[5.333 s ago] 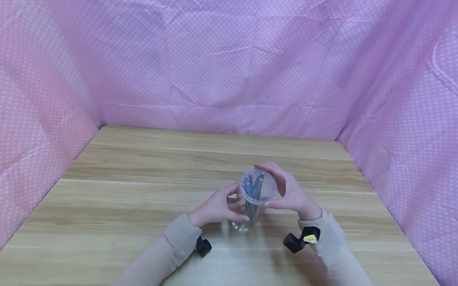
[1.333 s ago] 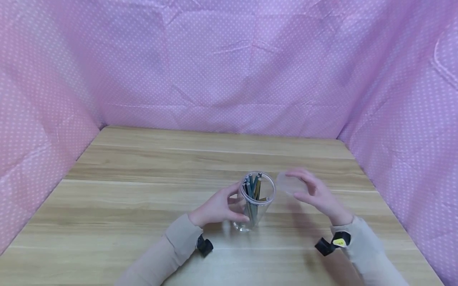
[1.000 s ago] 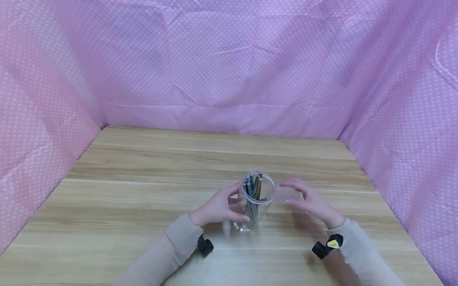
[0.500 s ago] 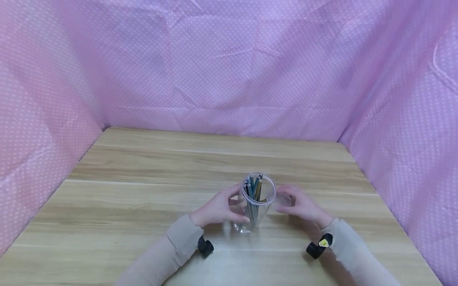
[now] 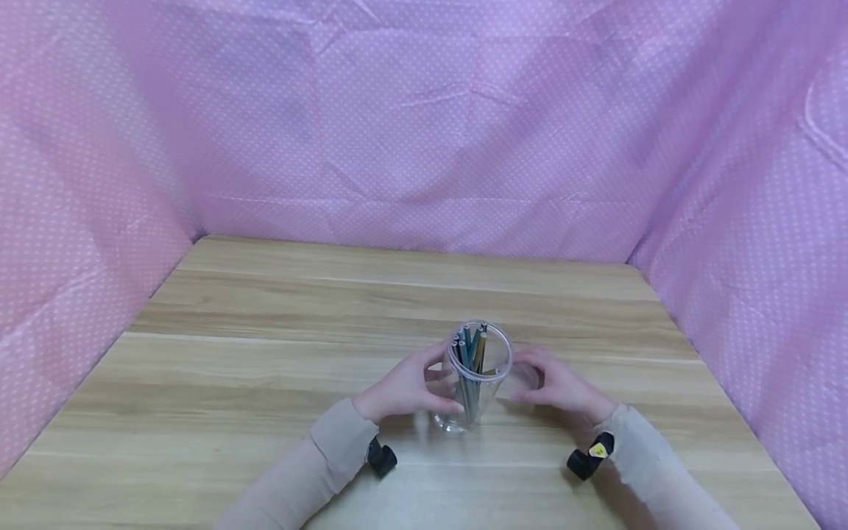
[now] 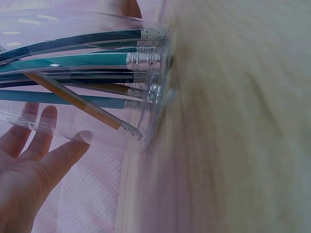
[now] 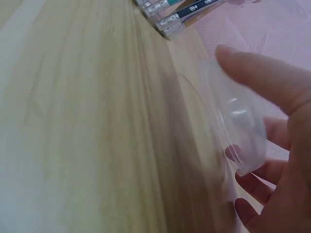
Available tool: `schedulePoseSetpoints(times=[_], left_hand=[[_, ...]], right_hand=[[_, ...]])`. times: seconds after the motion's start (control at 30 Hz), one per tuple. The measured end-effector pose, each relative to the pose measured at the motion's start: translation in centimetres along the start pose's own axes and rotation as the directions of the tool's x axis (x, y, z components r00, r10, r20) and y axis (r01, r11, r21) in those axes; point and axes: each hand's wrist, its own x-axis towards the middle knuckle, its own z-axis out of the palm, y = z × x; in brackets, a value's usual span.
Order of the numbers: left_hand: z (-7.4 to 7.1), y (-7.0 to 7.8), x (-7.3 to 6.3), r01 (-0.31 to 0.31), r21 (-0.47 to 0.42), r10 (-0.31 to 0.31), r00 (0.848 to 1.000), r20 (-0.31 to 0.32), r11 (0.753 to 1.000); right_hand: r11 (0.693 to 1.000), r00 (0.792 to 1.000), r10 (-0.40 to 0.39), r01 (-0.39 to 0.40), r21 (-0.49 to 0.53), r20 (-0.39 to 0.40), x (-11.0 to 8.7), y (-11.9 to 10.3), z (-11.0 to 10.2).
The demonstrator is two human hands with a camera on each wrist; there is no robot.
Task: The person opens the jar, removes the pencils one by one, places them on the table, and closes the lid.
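The jar [image 5: 489,388] stands upright on the bench [image 5: 265,383], right of its midline and well apart from the far edge, mouth uncovered. The pencils [image 5: 469,350] stand inside, metal ends down; one orange pencil [image 6: 85,105] slants across the others. Left hand [image 5: 405,385]: partly closed, fingers and thumb curved round the jar's left side, gripping it. Right hand [image 5: 556,384]: fingers half bent, lid [image 7: 236,119] held between thumb and fingers, low at the bench, just beside the jar toward the right edge; lid-to-bench contact cannot be determined. Cloth [image 5: 424,132] hangs beyond the far edge
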Motion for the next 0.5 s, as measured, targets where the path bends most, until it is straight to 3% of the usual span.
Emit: schedulePoseSetpoints(times=[0.5], left_hand=[[0.03, -0.21, 0.07, 0.000, -0.005, 0.000, 1.000, -0.005, 1.000]], right_hand=[[0.981, 0.998, -0.055, 0.055, -0.187, 0.009, -0.31, -0.52, 0.11]])
